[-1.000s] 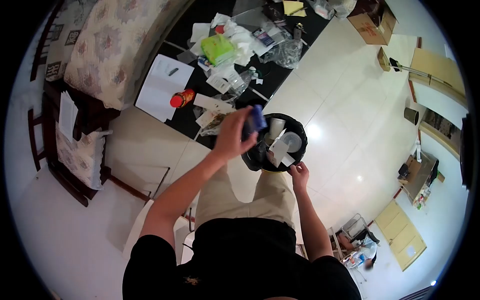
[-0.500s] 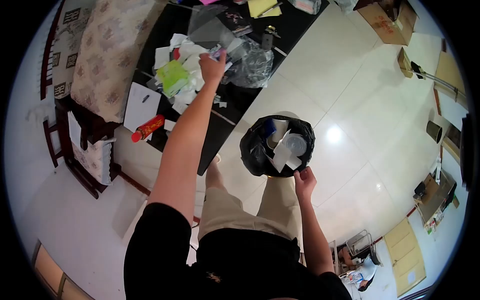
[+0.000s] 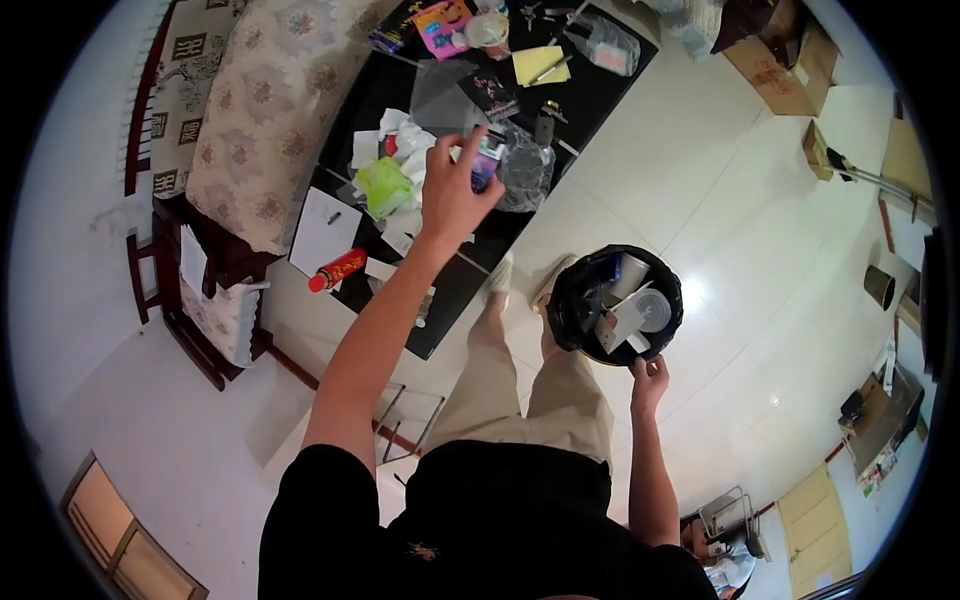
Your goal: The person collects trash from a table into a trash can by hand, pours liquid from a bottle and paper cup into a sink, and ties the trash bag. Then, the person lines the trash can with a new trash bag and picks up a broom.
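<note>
My left hand (image 3: 458, 195) is over the cluttered black table, its fingers round a small purple packet (image 3: 487, 163) with a dark top; the exact kind is unclear. Crumpled white paper (image 3: 408, 135) and a lime-green wrapper (image 3: 383, 187) lie just left of that hand. Clear plastic wrap (image 3: 525, 172) is to its right. With my right hand (image 3: 650, 383), fingers closed, I grip the near rim of a trash bin (image 3: 572, 330) lined with a black bag. Inside the bin are a clear plastic lid (image 3: 653, 310), white card pieces (image 3: 620, 325) and a can-like cylinder (image 3: 632, 275).
A red bottle (image 3: 338, 270) lies by a white sheet with a pen (image 3: 325, 232). Yellow notepaper (image 3: 541, 66), a pink pouch (image 3: 443, 28) and keys are at the table's far end. A patterned sofa (image 3: 270, 130) borders the left; a cardboard box (image 3: 785, 70) stands far right.
My left hand has lifted the purple packet off the pile. The bin, held in my right hand, appears farther right and slightly lower as the view shifts.
</note>
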